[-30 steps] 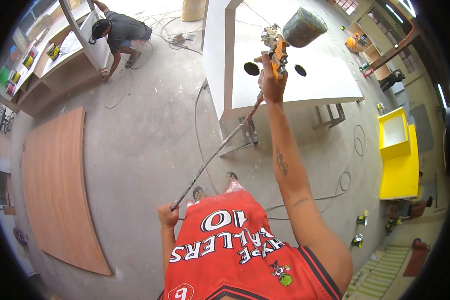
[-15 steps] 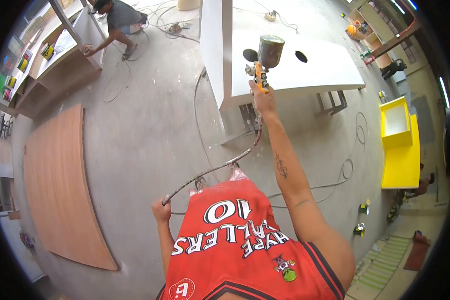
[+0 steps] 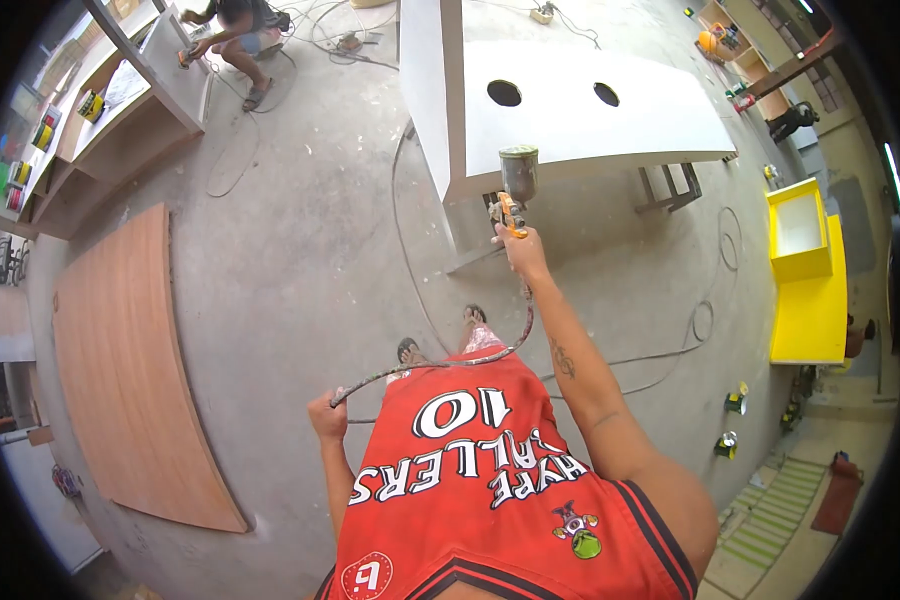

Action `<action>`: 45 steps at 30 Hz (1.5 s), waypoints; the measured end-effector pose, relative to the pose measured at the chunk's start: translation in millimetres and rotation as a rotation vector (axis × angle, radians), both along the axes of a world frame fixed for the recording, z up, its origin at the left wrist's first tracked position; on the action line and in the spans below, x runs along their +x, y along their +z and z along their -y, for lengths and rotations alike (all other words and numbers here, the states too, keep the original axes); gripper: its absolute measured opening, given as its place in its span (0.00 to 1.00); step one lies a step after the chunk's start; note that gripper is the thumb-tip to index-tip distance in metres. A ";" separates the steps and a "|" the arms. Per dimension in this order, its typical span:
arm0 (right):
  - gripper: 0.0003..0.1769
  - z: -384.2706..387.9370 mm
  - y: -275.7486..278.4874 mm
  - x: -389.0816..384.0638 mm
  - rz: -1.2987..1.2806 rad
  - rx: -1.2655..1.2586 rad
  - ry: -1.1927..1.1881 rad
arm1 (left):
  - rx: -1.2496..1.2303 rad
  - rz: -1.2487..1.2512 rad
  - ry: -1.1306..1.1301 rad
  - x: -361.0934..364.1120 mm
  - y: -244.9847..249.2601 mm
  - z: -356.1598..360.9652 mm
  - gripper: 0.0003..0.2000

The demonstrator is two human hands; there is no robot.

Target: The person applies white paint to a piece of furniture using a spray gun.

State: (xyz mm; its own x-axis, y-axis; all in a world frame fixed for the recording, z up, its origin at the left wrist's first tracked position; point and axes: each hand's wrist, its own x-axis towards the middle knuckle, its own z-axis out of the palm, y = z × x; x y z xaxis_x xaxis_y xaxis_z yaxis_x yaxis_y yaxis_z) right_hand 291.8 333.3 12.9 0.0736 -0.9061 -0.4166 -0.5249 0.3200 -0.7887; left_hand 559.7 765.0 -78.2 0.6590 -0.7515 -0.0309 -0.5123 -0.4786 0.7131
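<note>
My right hand (image 3: 523,250) grips a spray gun (image 3: 510,212) with orange parts and a grey paint cup (image 3: 519,176) on top. The gun is held just in front of the near edge of a white panel (image 3: 580,125) with two round holes. From the gun's handle a paint-spotted hose (image 3: 457,362) curves down across my red jersey. At the left, my left hand (image 3: 327,414) is closed around that hose. A tall white upright board (image 3: 434,100) joins the panel's left side.
A brown plywood sheet (image 3: 155,380) lies on the floor at left. A co-worker (image 3: 238,38) crouches by a cabinet (image 3: 135,120) with paint cans. Yellow furniture (image 3: 808,290) stands at right. Loose hoses (image 3: 670,352) and open cans (image 3: 727,445) lie on the floor.
My right hand has drawn the spray gun back toward me, from over the white panel to its near edge. The hose sags closer to my body. The co-worker's posture has shifted.
</note>
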 end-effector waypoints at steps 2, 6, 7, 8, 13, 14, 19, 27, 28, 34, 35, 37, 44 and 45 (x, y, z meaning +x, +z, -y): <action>0.20 4.5 0.7 5.2 0.022 0.020 -0.005 | 0.000 0.023 -0.003 0.1 -6.8 -1.7 0.22; 0.21 25.3 0.1 18.1 0.092 -0.172 -0.027 | 0.011 0.022 -0.009 -0.5 -6.8 -1.6 0.22; 0.21 32.6 3.8 23.4 0.126 -0.219 -0.043 | 0.007 0.026 -0.007 -0.8 -5.8 -0.1 0.22; 0.21 41.4 9.7 27.9 0.129 -0.221 -0.041 | 0.004 0.030 -0.017 -1.5 -2.9 0.8 0.21; 0.22 74.0 92.1 63.2 0.369 -0.433 -0.011 | -0.034 0.053 -0.056 -10.8 6.1 12.2 0.19; 0.22 81.6 107.7 70.4 0.374 -0.438 -0.008 | -0.038 0.033 -0.063 -12.6 6.6 15.4 0.18; 0.21 110.2 166.7 97.8 0.503 -0.558 -0.018 | -0.091 -0.054 -0.061 -30.2 17.5 35.8 0.17; 0.20 114.0 172.8 110.9 0.593 -0.618 -0.039 | -0.113 -0.171 0.026 -36.8 26.3 38.2 0.20; 0.20 120.3 166.2 112.8 0.600 -0.622 -0.041 | -0.118 -0.163 0.024 -35.7 27.1 36.3 0.20; 0.20 135.3 153.0 119.7 0.557 -0.696 -0.059 | -0.102 -0.188 0.037 -28.3 37.5 37.0 0.20; 0.18 128.1 155.2 119.5 0.635 -0.751 -0.077 | -0.088 -0.163 0.026 -27.5 37.6 37.9 0.21; 0.16 102.9 176.3 108.5 0.694 -0.688 -0.083 | -0.083 -0.175 0.020 -27.2 36.4 39.7 0.21; 0.16 31.9 257.5 72.1 0.840 -0.724 -0.107 | -0.079 -0.196 -0.041 -20.0 19.7 46.6 0.21; 0.15 24.1 269.7 69.1 0.866 -0.725 -0.119 | -0.061 -0.205 -0.051 -20.0 21.2 47.8 0.22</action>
